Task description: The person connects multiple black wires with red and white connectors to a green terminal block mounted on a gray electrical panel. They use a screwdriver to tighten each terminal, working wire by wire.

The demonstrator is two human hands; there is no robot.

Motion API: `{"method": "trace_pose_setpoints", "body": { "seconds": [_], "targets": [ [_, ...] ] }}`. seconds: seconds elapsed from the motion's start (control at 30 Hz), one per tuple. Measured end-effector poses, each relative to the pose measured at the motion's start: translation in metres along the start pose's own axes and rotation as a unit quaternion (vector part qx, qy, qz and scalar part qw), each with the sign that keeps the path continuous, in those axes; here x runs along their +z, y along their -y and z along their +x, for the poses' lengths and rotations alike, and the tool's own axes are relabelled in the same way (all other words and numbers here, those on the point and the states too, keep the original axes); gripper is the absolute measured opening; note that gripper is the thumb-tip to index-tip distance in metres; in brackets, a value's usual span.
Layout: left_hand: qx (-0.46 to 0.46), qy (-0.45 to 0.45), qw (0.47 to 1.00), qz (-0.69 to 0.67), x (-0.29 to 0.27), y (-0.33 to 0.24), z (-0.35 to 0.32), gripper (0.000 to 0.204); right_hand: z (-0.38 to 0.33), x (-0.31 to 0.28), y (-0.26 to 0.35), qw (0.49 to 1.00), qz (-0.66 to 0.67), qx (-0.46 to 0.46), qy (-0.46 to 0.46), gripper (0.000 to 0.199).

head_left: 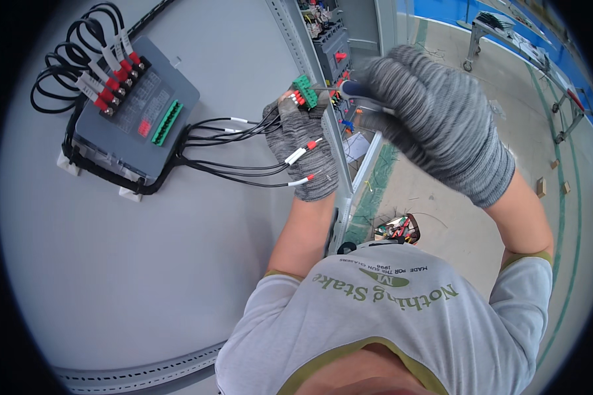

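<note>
My left hand [317,172], in a grey knit glove, grips a green terminal plug [304,91] between its fingers. Red-tipped wire ends sit at the plug's near side. My right hand [435,125], gloved alike, is closed around a screwdriver [357,91]. Its thin shaft points left and reaches the plug; the exact contact is too small to tell. Black wires [207,137] with white sleeves run from a harness to my left hand. Some loose ends with red ferrules [311,145] lie across the back of that glove.
A grey module [135,148] is mounted on the panel at left, with looped black cables [79,49] and a green socket strip [167,123]. Cabinet breakers [333,56] stand behind my hands. A pouch of tools [402,228] is below; a wheeled cart [507,39] is far right.
</note>
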State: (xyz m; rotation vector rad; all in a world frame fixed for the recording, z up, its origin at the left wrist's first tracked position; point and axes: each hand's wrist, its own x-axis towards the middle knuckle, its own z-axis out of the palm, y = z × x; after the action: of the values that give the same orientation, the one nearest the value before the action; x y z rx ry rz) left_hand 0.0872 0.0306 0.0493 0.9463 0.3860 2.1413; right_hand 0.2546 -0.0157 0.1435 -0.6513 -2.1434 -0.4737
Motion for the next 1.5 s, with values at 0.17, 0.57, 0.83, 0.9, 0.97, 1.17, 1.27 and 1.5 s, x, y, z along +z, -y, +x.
{"method": "trace_pose_setpoints", "body": {
  "seconds": [0.17, 0.57, 0.83, 0.9, 0.97, 1.17, 1.27, 1.5],
  "targets": [
    [0.013, -0.051, 0.999, 0.006, 0.009, 0.0, 0.001, 0.03, 0.001, -0.005, 0.008, 0.998, -0.024, 0.024, 0.048, 0.029],
    [0.013, -0.021, 1.0, -0.016, 0.005, 0.002, 0.002, 0.021, -0.003, 0.001, 0.0, 0.998, 0.028, -0.008, -0.049, 0.038],
    [0.014, -0.023, 0.999, -0.031, 0.003, 0.001, 0.004, 0.016, -0.006, 0.002, 0.002, 0.997, 0.056, 0.019, -0.042, 0.027],
    [0.019, -0.016, 1.0, -0.019, 0.003, 0.003, 0.005, 0.016, -0.008, 0.007, -0.001, 0.995, 0.054, -0.052, -0.06, 0.027],
    [0.01, -0.007, 1.0, -0.026, 0.005, 0.001, 0.007, 0.017, -0.01, 0.007, -0.001, 0.997, 0.047, -0.035, -0.042, 0.026],
    [0.021, -0.002, 1.0, -0.006, 0.001, 0.004, 0.009, 0.022, -0.011, 0.01, -0.002, 0.998, 0.023, -0.02, -0.058, 0.027],
    [0.032, -0.005, 0.999, 0.007, -0.005, 0.007, 0.01, 0.023, -0.017, 0.014, -0.017, 0.993, -0.014, -0.106, -0.043, 0.026],
    [0.057, -0.001, 0.998, 0.03, 0.005, 0.006, 0.012, 0.022, -0.033, 0.017, -0.001, 0.985, 0.095, 0.141, -0.016, 0.027]
  ]
}}
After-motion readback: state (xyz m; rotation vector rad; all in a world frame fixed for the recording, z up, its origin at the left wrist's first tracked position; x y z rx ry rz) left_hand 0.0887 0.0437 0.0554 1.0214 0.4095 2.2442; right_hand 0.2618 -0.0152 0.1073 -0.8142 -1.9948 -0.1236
